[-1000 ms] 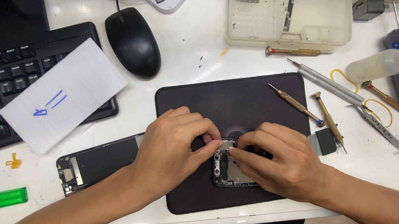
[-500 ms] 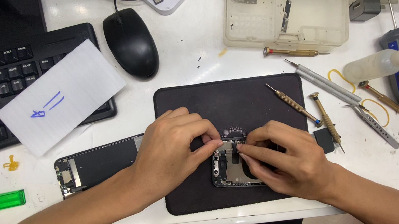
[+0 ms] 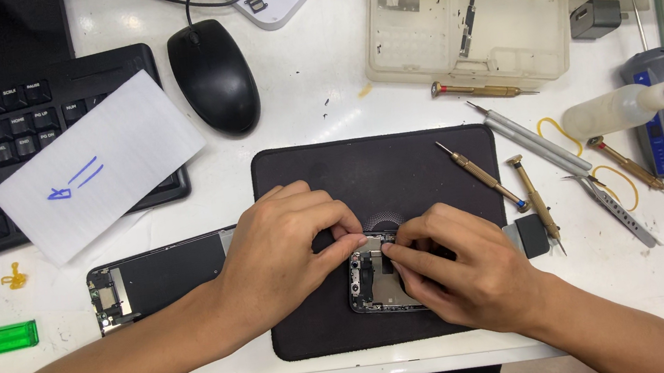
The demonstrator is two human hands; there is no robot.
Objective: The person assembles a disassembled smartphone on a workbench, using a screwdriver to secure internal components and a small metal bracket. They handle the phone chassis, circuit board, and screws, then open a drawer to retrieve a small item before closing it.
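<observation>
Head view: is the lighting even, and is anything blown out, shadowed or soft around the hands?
Head view: even overhead light, soft shadows only. The white desk runs bright near the top edge, not clipped. Both hands, left hand and right hand, look sharp, as does the opened phone between them; the black mat keeps its texture.

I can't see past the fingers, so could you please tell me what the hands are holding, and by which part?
Both hands, left hand and right hand, pinch the top edge of the opened phone body lying on the black mat.

An opened phone (image 3: pixel 375 283) lies on the mat (image 3: pixel 381 171), screwdrivers (image 3: pixel 485 177) to its right.
</observation>
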